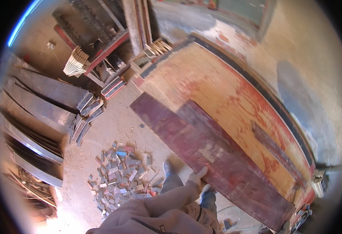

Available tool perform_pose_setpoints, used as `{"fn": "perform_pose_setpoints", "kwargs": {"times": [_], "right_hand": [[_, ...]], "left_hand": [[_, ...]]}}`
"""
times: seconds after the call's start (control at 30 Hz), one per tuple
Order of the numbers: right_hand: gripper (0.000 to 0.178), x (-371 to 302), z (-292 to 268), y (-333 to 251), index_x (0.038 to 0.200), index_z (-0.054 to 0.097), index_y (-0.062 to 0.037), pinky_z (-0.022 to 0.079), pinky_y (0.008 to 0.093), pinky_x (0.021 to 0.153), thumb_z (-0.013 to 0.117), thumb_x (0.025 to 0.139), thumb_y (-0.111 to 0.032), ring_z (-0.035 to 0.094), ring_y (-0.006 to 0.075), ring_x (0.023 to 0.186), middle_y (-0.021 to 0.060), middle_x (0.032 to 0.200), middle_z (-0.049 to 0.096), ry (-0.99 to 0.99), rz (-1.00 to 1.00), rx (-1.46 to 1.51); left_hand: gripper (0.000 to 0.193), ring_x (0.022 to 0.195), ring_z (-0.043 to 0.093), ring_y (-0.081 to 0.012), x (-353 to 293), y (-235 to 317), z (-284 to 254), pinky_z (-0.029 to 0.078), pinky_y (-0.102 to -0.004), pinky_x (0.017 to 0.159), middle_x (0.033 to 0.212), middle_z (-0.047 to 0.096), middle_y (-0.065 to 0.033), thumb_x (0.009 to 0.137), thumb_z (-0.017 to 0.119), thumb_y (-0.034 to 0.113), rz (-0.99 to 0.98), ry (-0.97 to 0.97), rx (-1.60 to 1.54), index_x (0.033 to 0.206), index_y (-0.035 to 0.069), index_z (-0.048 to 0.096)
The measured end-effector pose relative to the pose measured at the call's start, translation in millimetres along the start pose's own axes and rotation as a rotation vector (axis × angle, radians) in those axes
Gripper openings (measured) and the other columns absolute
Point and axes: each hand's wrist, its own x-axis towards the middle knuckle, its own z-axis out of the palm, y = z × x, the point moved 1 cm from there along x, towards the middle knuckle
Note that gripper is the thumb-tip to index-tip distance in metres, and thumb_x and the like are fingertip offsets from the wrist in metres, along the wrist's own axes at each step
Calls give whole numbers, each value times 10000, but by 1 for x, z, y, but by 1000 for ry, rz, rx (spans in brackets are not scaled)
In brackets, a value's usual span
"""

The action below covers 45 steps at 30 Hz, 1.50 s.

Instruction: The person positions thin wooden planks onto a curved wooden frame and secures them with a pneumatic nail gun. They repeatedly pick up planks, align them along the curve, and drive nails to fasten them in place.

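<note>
A long dark-red wooden plank (pixel 167 124) slants across the view, from the far middle to the near right. My left hand (pixel 197 176) grips its near edge around the middle, thumb on top, fingers hidden underneath. Down at the plank's near right end is my right hand (pixel 285 227), only partly visible at the frame's lower rim and closed on the corner. Beneath and beyond the plank lies another dark-red board (pixel 216 126), partly covered. Both overlap a large worn wooden tabletop (pixel 204 72) with red stains. A narrow dark strip of wood (pixel 277 147) rests on that top.
On the floor to the left lies a heap of small wooden blocks (pixel 121 177). Stacked long boards (pixel 42 103) fill the far left. A rack with a red rail (pixel 108 52) holds more timber. A plastered wall (pixel 295 50) stands behind the tabletop.
</note>
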Motion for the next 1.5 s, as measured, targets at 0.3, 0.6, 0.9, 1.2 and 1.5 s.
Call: {"fn": "perform_pose_setpoints", "kwargs": {"times": [0.3, 0.6, 0.9, 1.2, 1.5], "right_hand": [[565, 1, 221, -298, 1445, 512, -27, 455, 476, 1114, 597, 1007, -374, 494, 333, 1379, 225, 1493, 490, -348, -421, 521], [557, 49, 469, -509, 1336, 567, 7, 476, 423, 1061, 694, 933, -356, 559, 329, 1283, 202, 1433, 537, -377, -959, 248], [296, 80, 662, -756, 1005, 662, 5, 488, 380, 764, 731, 800, -199, 601, 283, 857, 153, 945, 668, -218, -1254, -72], [443, 99, 930, -952, 964, 685, -29, 449, 418, 677, 917, 596, -116, 598, 304, 724, 110, 850, 664, -193, -1382, 4], [238, 252, 1326, -1153, 925, 671, -103, 509, 429, 732, 774, 832, -298, 626, 314, 845, 85, 842, 632, -78, -1304, -70]], "left_hand": [[417, 1111, 676, -309, 55, 369, -120, 584, -497, 965, 1227, 676, -136, 961, 716, 193, 380, 156, -332, 1315, 17, 585], [356, 1039, 710, -305, 153, 611, -122, 629, -502, 845, 1078, 721, -129, 867, 754, 158, 352, 61, -238, 1176, 8, 657], [351, 963, 696, -321, 298, 901, -38, 606, -429, 904, 1031, 700, -157, 828, 705, 109, 261, 83, -170, 1133, -29, 597], [187, 801, 719, -242, 522, 1152, 1, 620, -385, 647, 893, 699, -75, 854, 747, 146, 128, 37, -90, 912, 105, 573], [589, 1069, 633, -266, 641, 1329, 27, 554, -405, 911, 1260, 604, -165, 1059, 560, 402, 266, 118, 87, 1533, 86, 413]]}}
